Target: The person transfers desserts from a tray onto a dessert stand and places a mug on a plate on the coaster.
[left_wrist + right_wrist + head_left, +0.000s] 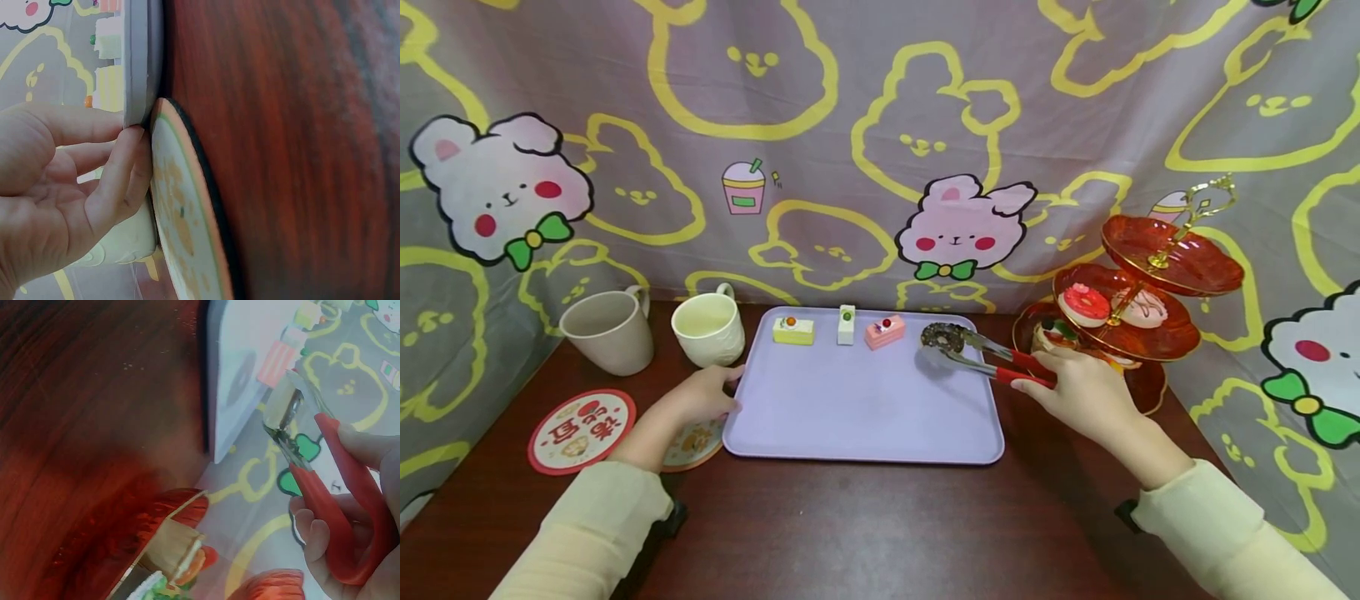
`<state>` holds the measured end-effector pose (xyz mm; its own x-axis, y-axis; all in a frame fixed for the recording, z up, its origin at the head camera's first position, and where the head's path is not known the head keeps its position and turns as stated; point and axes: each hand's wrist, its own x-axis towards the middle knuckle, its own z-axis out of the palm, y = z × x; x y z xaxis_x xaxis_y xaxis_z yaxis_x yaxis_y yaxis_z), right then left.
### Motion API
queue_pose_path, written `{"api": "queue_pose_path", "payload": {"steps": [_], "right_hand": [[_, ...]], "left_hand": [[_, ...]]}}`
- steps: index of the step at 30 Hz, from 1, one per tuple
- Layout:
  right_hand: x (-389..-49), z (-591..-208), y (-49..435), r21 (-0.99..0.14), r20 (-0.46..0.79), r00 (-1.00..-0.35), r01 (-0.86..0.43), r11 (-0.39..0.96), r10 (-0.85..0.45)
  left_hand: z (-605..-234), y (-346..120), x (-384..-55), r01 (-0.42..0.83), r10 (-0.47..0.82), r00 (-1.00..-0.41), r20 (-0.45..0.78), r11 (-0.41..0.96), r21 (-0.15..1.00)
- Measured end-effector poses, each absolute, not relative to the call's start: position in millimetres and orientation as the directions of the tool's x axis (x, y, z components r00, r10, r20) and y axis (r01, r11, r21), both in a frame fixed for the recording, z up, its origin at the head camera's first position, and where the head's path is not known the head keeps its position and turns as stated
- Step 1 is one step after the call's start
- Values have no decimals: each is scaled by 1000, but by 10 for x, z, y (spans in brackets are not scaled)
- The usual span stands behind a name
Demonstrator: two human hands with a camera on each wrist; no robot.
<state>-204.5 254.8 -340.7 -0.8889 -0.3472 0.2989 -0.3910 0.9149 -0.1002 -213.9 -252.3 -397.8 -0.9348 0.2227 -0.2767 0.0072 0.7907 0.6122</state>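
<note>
With my right hand [1086, 396] I grip red-handled metal tongs [1018, 375]. Between their tips is a chocolate doughnut [943, 337], held over the right end of a lilac tray [865, 417]; the right wrist view shows the pale side of the doughnut [279, 407] raised off the tray. My left hand [703, 393] pinches the tray's left rim between thumb and fingers, as the left wrist view shows. Along the tray's far side sit a yellow cake slice [793, 332], a white one [846, 327] and a pink one [885, 333].
A three-tier red stand [1187, 337] at the right bears a pink doughnut [1084, 305], a pale one [1142, 308] and other pastries lower down. To the left are a beige mug [610, 333], a cream cup [707, 329] and two round coasters [582, 432]. A patterned curtain [820, 150] hangs behind.
</note>
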Motion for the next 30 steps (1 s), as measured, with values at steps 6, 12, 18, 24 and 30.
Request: {"api": "queue_pose_path", "payload": {"steps": [6, 12, 18, 24, 30], "right_hand": [[-1971, -3298, 2566, -94, 301, -889, -387, 917, -345], [-1894, -3186, 2612, -94, 283, -905, -355, 930, -317], [-1815, -3055, 2678, -73, 273, -916, -324, 943, -294], [-1717, -2940, 2789, -53, 287, -917, -305, 951, -278], [-1636, -2863, 2921, -52, 274, -933, -255, 966, -232]], "left_hand": [[-3968, -2521, -2143, -2, 220, -931, -291, 795, 606], [-3942, -2510, -2136, 1, 218, -932, -290, 800, 600], [-3930, -2503, -2136, 4, 220, -931, -291, 803, 596], [-3930, -2508, -2137, 22, 228, -934, -275, 805, 592], [-3939, -2515, -2139, 26, 229, -935, -271, 805, 593]]}}
